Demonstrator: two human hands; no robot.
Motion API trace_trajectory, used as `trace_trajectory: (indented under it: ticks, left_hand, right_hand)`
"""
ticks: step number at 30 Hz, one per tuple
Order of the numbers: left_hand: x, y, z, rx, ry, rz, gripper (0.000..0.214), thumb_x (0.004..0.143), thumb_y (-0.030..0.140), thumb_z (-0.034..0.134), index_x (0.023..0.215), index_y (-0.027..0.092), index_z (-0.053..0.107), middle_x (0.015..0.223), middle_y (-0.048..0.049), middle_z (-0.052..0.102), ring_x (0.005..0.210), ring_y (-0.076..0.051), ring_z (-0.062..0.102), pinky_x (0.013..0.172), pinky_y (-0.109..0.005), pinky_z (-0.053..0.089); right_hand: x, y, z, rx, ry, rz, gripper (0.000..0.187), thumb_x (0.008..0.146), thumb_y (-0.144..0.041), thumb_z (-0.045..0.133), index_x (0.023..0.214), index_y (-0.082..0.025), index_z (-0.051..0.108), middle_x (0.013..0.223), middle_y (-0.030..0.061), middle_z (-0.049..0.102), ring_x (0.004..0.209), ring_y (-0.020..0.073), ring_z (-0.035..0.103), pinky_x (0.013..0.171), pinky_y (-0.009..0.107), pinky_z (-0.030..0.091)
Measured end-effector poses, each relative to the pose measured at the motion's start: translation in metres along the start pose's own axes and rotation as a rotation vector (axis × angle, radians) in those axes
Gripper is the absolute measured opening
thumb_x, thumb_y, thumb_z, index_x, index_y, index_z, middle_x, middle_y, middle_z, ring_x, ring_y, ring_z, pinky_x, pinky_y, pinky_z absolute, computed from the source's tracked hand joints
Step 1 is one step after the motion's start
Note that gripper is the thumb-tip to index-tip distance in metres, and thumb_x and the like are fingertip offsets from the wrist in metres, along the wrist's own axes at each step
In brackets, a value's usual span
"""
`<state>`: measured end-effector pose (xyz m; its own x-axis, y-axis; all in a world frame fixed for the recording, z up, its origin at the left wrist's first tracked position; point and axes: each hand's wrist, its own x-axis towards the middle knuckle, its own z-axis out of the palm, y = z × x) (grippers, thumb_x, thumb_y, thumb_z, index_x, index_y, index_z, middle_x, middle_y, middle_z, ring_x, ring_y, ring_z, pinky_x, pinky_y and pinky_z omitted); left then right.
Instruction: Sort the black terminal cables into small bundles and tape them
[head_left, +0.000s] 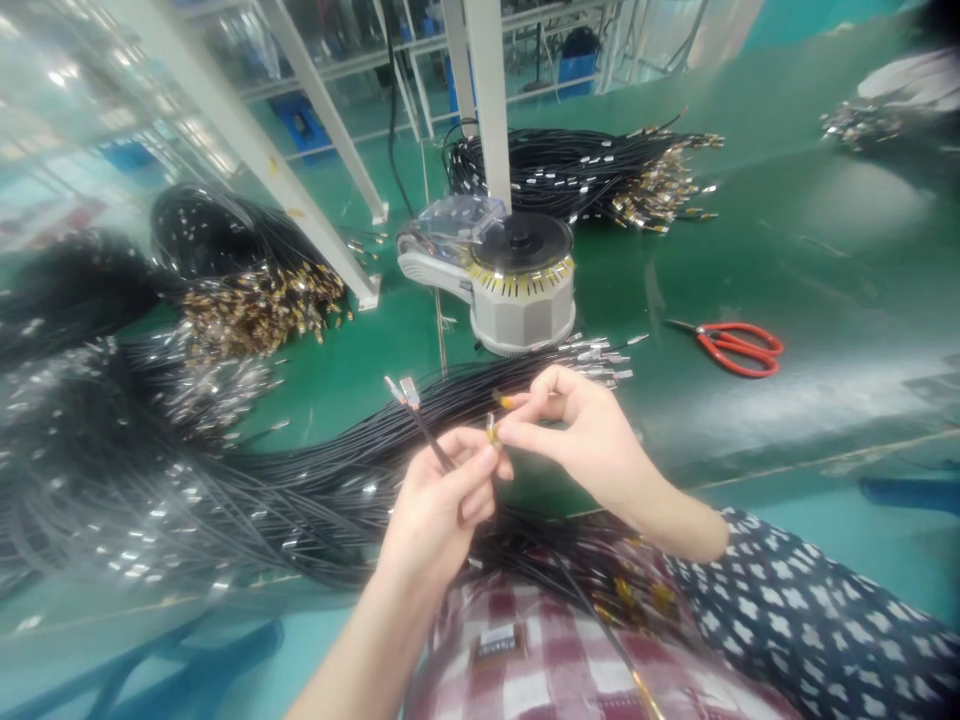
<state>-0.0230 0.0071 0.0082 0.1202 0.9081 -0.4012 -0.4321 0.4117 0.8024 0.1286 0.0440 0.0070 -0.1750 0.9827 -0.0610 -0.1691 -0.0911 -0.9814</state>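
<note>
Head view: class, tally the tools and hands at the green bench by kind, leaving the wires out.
Red scissors: 1
Tape dispenser: 1
Hands: 2, left hand and right hand, both pinching black wires
Total: 4

Head-worn camera looks forward and down, close over the green workbench [787, 260].

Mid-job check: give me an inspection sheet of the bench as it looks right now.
Surface: green mat, glossy.
Job's things: black wires with silver terminals; yellow-tipped end.
Clutter: red scissors; tape dispenser.
Grips: left hand shut on black wires; right hand pinches yellow-tipped end.
Cables: wire bundles heaped left, front and behind.
Surroundings: white frame posts; blue crates behind, blurred.
</note>
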Motion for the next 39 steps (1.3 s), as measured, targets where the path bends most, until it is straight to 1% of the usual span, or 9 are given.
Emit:
trace_trajectory:
  ticks: [5, 7, 11, 20, 23, 29, 33, 37, 39]
  left_hand:
    - [0.003, -0.006, -0.004, 0.028, -0.031, -0.010, 0.019, 0.074, 0.024, 0.076, 0.072, 0.011, 0.062, 0.061, -0.0030, 0.066, 0.034, 0.003, 0.026, 0.036, -0.012, 0.018]
    - [0.004, -0.007, -0.005, 0.028, -0.054, -0.014, 0.019, 0.074, 0.025, 0.076, 0.072, 0.011, 0.062, 0.059, -0.0024, 0.066, 0.034, 0.003, 0.027, 0.036, -0.012, 0.017]
    - [0.005, -0.005, -0.002, 0.031, -0.083, -0.035, 0.020, 0.075, 0.025, 0.076, 0.072, 0.012, 0.061, 0.059, -0.0005, 0.063, 0.034, 0.003, 0.025, 0.036, -0.012, 0.016]
    - [-0.002, -0.001, 0.005, 0.124, 0.043, 0.079, 0.019, 0.070, 0.019, 0.079, 0.072, 0.012, 0.061, 0.059, -0.0014, 0.064, 0.035, 0.002, 0.029, 0.037, -0.014, 0.018]
    - [-0.003, -0.002, 0.006, 0.125, 0.034, 0.106, 0.016, 0.072, 0.020, 0.077, 0.073, 0.012, 0.064, 0.059, -0.0023, 0.065, 0.035, 0.002, 0.029, 0.038, -0.015, 0.018]
    - [-0.005, -0.003, 0.005, 0.144, 0.005, 0.155, 0.013, 0.073, 0.021, 0.076, 0.074, 0.012, 0.067, 0.057, -0.0028, 0.065, 0.035, 0.002, 0.029, 0.037, -0.015, 0.018]
    - [-0.006, -0.003, 0.003, 0.155, -0.003, 0.163, 0.014, 0.075, 0.023, 0.076, 0.074, 0.012, 0.068, 0.057, -0.0031, 0.065, 0.035, 0.001, 0.029, 0.038, -0.016, 0.018]
    - [-0.006, -0.004, 0.002, 0.159, -0.025, 0.167, 0.012, 0.078, 0.023, 0.072, 0.076, 0.012, 0.068, 0.058, -0.0031, 0.065, 0.036, 0.001, 0.029, 0.038, -0.016, 0.017]
    - [-0.005, -0.003, 0.002, 0.142, -0.040, 0.151, 0.013, 0.079, 0.024, 0.072, 0.075, 0.012, 0.068, 0.058, -0.0029, 0.064, 0.036, 0.001, 0.029, 0.038, -0.016, 0.017]
  right_hand:
    - [0.008, 0.008, -0.005, 0.232, -0.108, 0.198, 0.038, 0.063, -0.014, 0.081, 0.069, -0.021, 0.044, 0.064, -0.0037, 0.073, 0.065, 0.0140, 0.069, 0.072, 0.030, 0.053]
    - [0.010, 0.011, -0.007, 0.307, -0.154, 0.209, 0.039, 0.062, -0.013, 0.081, 0.070, -0.020, 0.044, 0.065, -0.0037, 0.072, 0.062, 0.0118, 0.067, 0.068, 0.027, 0.052]
    - [0.009, 0.013, -0.004, 0.360, -0.171, 0.103, 0.038, 0.066, -0.014, 0.078, 0.070, -0.021, 0.042, 0.065, -0.0049, 0.069, 0.061, 0.0116, 0.064, 0.065, 0.027, 0.050]
    - [-0.010, 0.005, 0.005, 0.033, 0.070, -0.171, 0.039, 0.070, -0.009, 0.073, 0.071, -0.024, 0.037, 0.065, -0.0050, 0.067, 0.069, 0.0145, 0.064, 0.080, 0.035, 0.050]
    - [-0.010, 0.002, 0.002, 0.026, 0.028, -0.126, 0.038, 0.070, -0.013, 0.075, 0.071, -0.024, 0.038, 0.065, -0.0050, 0.068, 0.066, 0.0145, 0.064, 0.080, 0.036, 0.051]
    - [-0.005, 0.002, -0.002, 0.184, -0.106, 0.089, 0.039, 0.066, -0.023, 0.081, 0.079, -0.023, 0.044, 0.066, -0.0061, 0.068, 0.071, 0.0137, 0.065, 0.079, 0.033, 0.051]
    - [-0.003, 0.002, -0.001, 0.216, -0.129, 0.107, 0.039, 0.066, -0.021, 0.081, 0.082, -0.022, 0.046, 0.069, -0.0056, 0.068, 0.070, 0.0130, 0.064, 0.076, 0.032, 0.051]
    - [-0.001, 0.003, -0.001, 0.177, -0.158, 0.081, 0.039, 0.065, -0.020, 0.081, 0.082, -0.023, 0.046, 0.080, -0.0021, 0.071, 0.081, 0.0154, 0.066, 0.082, 0.034, 0.051]
    - [0.000, 0.002, -0.001, 0.171, -0.157, 0.084, 0.039, 0.065, -0.022, 0.082, 0.081, -0.023, 0.047, 0.075, -0.0026, 0.071, 0.080, 0.0166, 0.068, 0.082, 0.036, 0.052]
